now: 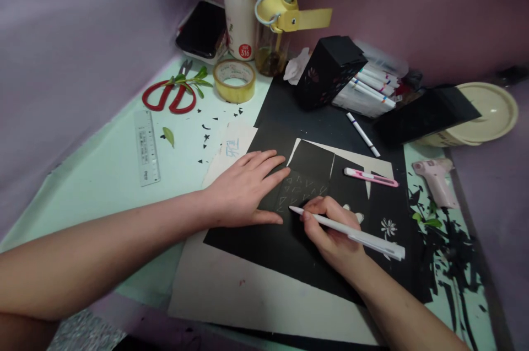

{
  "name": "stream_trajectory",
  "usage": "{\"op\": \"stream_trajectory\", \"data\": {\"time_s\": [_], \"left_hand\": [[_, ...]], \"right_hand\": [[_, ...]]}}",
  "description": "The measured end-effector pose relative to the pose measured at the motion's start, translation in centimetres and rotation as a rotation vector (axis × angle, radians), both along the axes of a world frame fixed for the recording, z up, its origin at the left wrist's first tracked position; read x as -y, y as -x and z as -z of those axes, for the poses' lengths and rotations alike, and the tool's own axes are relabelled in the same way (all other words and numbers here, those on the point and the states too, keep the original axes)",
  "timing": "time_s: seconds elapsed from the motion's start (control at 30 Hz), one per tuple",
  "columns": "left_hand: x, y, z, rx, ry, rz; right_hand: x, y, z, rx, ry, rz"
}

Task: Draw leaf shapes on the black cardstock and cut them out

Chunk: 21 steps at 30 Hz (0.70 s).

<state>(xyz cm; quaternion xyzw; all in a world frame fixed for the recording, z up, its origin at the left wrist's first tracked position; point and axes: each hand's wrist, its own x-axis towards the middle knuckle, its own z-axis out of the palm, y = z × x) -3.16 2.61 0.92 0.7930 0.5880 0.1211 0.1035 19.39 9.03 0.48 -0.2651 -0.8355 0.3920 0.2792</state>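
Note:
Black paper lies in front of me on a pale sheet of board. Spread flat on its left part, my left hand has its fingers apart and holds nothing. A white pen is pinched in my right hand, its tip at the paper just right of my left fingers. Rows of small faint triangle outlines show on the paper between my hands. A pink craft knife rests above my right hand. Cut-out flower shapes show in the black paper to the right.
Red-handled scissors, a clear ruler and a tape roll lie at left. Bottles, a phone, a black paper box and markers stand behind. A pink glue gun and black scraps lie right.

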Motion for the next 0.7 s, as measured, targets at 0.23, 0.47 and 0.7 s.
{"op": "stream_trajectory", "data": {"time_s": [0.23, 0.47, 0.7], "left_hand": [[-0.06, -0.03, -0.14, -0.037, 0.001, 0.004], [-0.04, 0.02, -0.14, -0.040, 0.001, 0.003], [-0.04, 0.04, -0.11, -0.042, -0.005, 0.006]], "right_hand": [[-0.14, -0.15, -0.13, 0.018, -0.012, 0.008], [-0.09, -0.16, -0.08, 0.021, 0.000, 0.012], [-0.02, -0.09, 0.08, -0.007, -0.017, 0.008]]}}
